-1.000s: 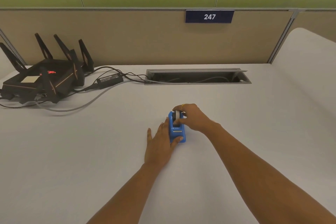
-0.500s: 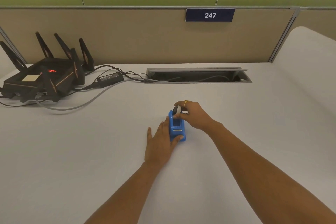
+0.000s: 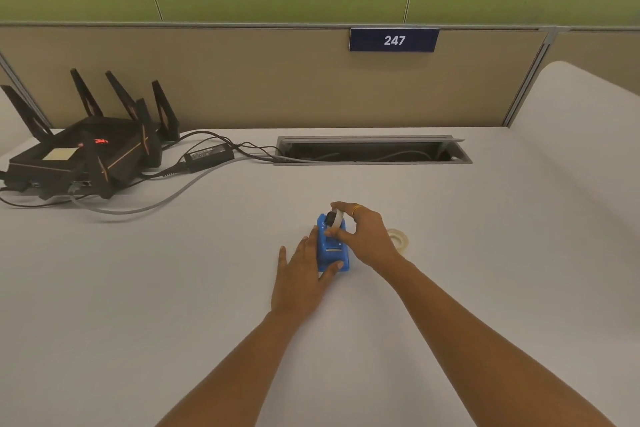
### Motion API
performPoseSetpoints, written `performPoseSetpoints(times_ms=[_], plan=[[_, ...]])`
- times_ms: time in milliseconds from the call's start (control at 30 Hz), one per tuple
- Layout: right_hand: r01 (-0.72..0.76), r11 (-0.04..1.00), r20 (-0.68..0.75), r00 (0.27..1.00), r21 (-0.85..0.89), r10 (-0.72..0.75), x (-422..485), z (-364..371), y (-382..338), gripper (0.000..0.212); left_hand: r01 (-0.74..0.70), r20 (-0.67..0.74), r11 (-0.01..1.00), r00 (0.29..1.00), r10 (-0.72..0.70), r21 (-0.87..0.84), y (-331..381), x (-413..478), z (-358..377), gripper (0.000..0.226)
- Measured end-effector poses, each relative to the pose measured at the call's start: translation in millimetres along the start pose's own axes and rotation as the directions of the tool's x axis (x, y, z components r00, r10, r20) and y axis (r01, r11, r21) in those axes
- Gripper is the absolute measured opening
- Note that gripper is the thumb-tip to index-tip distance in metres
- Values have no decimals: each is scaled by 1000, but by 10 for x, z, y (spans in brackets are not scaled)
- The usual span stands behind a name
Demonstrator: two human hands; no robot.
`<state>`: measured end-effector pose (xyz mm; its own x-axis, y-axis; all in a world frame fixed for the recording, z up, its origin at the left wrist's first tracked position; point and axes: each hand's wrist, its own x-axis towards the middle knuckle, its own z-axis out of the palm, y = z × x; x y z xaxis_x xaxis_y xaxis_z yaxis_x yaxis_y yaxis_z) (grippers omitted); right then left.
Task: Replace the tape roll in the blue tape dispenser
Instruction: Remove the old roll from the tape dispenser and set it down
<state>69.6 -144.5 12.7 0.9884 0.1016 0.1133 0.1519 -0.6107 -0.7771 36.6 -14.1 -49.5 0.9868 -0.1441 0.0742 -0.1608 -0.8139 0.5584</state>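
Observation:
The blue tape dispenser [image 3: 332, 250] stands on the white desk [image 3: 173, 288] near the middle. My left hand [image 3: 299, 276] lies flat against its left side, thumb across its near end, holding it steady. My right hand [image 3: 363, 236] pinches a tape roll with a black core [image 3: 333, 218], which sits partly raised out of the dispenser's far end. A clear tape roll [image 3: 398, 238] lies flat on the desk just right of my right hand, partly hidden by it.
A black router with several antennas [image 3: 93, 152] and a power brick [image 3: 209, 158] with cables sit at the back left. An open cable slot [image 3: 370, 151] runs along the back. A beige partition with a "247" sign [image 3: 394, 40] stands behind.
My right hand has lifted the roll a little up and out of the dispenser and shifted slightly, uncovering the clear tape roll on the desk. The left hand has stayed put.

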Motion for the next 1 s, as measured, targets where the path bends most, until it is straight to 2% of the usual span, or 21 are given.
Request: performPoseSetpoints(times_ms=[167, 300, 433, 633, 733, 900, 1000], plan=[[42, 998, -53, 998, 56, -39, -114, -25, 11, 49, 44, 0, 956, 999, -46, -292, 64, -72, -123, 57], [18, 990, -70, 997, 139, -8, -225, -12, 7, 48, 135, -70, 849, 978, -198, -511, 158, -127, -254, 46], [32, 987, -89, 996, 156, -18, -326, 12, 7, 43, 125, -161, 735, 938, -306, -667, 360, -217, -376, 30], [80, 979, -132, 990, 188, -56, -467, -11, -73, 36, 122, -144, 679, 936, -321, -724, 564, -284, -466, 33], [103, 971, -141, 987, 216, -73, -558, 11, -101, 31, 124, -146, 692, 937, -318, -711, 616, -314, -479, 31], [94, 964, -131, 989, 249, -62, -668, 42, -120, 41, 120, -143, 683, 938, -316, -720, 633, -380, -496, 21], [47, 951, -56, 998, 307, -31, -702, 6, -97, 48, 98, -133, 658, 947, -292, -747, 596, -407, -513, 14]])
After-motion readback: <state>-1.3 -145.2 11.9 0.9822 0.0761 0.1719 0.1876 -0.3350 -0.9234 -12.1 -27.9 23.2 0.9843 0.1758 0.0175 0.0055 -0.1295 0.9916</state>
